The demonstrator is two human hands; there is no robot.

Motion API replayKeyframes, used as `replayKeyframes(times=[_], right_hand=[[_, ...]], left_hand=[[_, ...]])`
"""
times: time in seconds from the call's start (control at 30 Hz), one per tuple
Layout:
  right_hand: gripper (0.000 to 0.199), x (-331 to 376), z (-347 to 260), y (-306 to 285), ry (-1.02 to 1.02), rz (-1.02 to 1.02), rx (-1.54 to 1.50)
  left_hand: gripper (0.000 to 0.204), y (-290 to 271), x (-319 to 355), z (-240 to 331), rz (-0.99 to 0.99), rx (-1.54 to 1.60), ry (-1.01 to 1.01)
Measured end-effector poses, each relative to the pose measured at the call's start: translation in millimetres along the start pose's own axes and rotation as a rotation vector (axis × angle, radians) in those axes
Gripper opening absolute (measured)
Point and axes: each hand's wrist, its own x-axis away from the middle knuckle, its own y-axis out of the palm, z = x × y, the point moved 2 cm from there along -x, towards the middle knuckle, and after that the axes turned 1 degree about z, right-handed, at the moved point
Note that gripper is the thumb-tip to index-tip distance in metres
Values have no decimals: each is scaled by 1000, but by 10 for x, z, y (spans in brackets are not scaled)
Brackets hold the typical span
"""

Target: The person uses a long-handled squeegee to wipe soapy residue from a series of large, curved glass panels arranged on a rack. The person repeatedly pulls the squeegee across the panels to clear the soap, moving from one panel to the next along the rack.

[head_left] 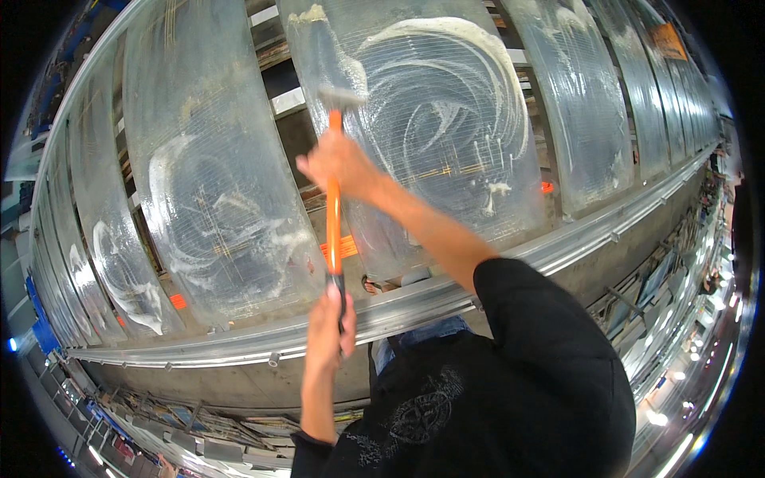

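Both my hands are closed round a long-handled scraper with an orange shaft and a black grip. My left hand wraps the black grip at the near end, above the metal edge rail. Farther up, my right hand grips the orange shaft close to the head. The wide, greyish scraper head is blurred and lies over the left part of a wet glass panel. Fine parallel lines cross this panel, and white foam forms a curved band on it.
A second foamy glass panel lies to the left, with more panels to the right. Dark gaps and slats separate them. A metal rail runs along the near edge. Orange tags sit near it.
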Motion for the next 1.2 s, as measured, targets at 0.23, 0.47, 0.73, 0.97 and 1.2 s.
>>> replayKeyframes(times=[0.23,0.47,0.73,0.97,1.2], right_hand=[[33,-747,860,59,29,-46,-46],[39,885,-1088,-363,130,-75,-110],[36,1765,-2247,-665,175,-190,-117],[37,802,-967,-291,104,-108,-96],[36,-524,661,51,-38,34,-42]], left_hand=[[47,352,-367,1047,-165,215,182],[47,-423,671,-1109,-126,14,19],[42,-864,1118,-2557,-140,-139,113],[41,-234,557,-1102,-131,130,-68],[54,291,-450,665,-98,120,110]])
